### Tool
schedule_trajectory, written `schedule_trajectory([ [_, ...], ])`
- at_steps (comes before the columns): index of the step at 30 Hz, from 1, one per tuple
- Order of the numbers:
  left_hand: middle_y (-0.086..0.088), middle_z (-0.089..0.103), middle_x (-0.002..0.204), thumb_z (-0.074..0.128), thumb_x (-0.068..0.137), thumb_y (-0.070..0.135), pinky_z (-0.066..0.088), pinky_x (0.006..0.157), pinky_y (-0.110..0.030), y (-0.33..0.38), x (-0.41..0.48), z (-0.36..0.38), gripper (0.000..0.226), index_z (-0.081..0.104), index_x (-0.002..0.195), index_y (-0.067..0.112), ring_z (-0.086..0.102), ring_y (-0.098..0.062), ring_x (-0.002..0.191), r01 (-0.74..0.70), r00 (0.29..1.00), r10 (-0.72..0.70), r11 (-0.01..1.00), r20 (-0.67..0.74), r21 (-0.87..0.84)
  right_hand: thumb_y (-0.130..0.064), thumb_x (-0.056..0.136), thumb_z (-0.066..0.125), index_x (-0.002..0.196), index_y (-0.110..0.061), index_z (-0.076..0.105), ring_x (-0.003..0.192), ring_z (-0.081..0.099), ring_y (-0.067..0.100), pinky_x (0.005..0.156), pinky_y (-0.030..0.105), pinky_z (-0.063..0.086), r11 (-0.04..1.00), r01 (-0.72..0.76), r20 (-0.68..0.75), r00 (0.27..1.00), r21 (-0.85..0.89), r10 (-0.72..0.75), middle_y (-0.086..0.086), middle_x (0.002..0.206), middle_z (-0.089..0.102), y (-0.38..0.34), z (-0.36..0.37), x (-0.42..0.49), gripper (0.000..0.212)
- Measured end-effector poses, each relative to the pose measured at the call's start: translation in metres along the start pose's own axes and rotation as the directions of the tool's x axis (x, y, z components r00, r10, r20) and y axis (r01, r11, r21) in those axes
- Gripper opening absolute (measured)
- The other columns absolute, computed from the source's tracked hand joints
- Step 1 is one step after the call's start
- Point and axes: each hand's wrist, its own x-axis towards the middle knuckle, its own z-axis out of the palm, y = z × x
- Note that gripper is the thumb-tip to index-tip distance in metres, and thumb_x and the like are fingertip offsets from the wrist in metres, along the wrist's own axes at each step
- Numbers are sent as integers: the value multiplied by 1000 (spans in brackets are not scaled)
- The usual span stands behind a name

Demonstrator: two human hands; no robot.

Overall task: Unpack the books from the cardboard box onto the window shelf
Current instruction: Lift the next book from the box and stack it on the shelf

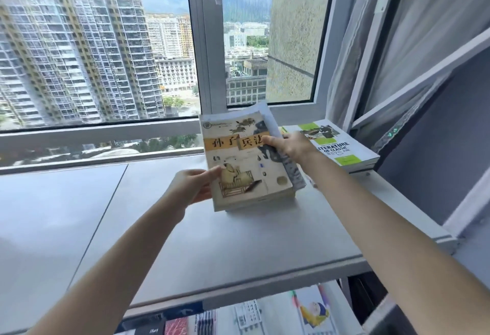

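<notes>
From my head view, my left hand grips the near left edge of the cream-covered book, thumb on its cover, and my right hand pinches its far right edge. The book lies between them atop a grey-patterned book, low over the window shelf. A green-and-white book lies flat just beyond my right hand.
</notes>
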Motion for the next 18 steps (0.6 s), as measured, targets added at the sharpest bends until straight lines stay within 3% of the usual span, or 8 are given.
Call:
schedule_trajectory([
  [3,-3,74,64,69,84,21,56,52,-18,3,36,11,15,67,82,6,71,-11,56,81,996,-82,996,-36,-36,-25,84,71,55,-12,48,27,44,-2,28,7,28,995,-57,8,998,-77,57,-9,37,49,8,-3,41,39],
  [6,-3,75,65,69,83,22,56,52,-18,-1,64,15,18,66,83,5,71,-12,56,146,987,-147,989,-63,-24,-34,82,71,75,-5,47,38,45,4,27,9,26,974,-138,11,990,-182,142,-3,53,44,25,-2,75,38],
  [8,-6,76,72,70,83,26,57,56,-19,-7,75,15,22,67,88,5,72,-14,62,187,980,-184,982,-80,27,-39,82,70,71,-8,49,43,47,7,37,14,34,960,-165,51,982,-228,181,-4,47,48,40,2,90,40],
  [10,-8,73,77,68,84,30,57,57,-19,-13,81,15,27,67,92,5,69,-14,60,205,976,-197,975,-96,90,-45,80,70,58,-13,52,49,44,12,47,25,32,955,-156,64,982,-253,177,-3,50,45,54,4,100,43],
  [14,-6,64,72,63,87,37,47,59,-21,-16,84,16,31,64,90,6,50,-12,53,199,978,-180,952,-103,233,-49,79,68,38,-19,62,48,38,10,49,25,27,972,-140,93,983,-189,159,-13,35,44,69,3,107,51],
  [18,-5,57,68,59,89,42,36,52,-21,-15,81,19,34,59,83,9,43,-12,52,178,984,-160,927,-82,329,-44,81,68,50,-19,65,61,50,14,57,28,34,989,-112,131,983,-102,125,-8,55,58,73,-1,109,40],
])
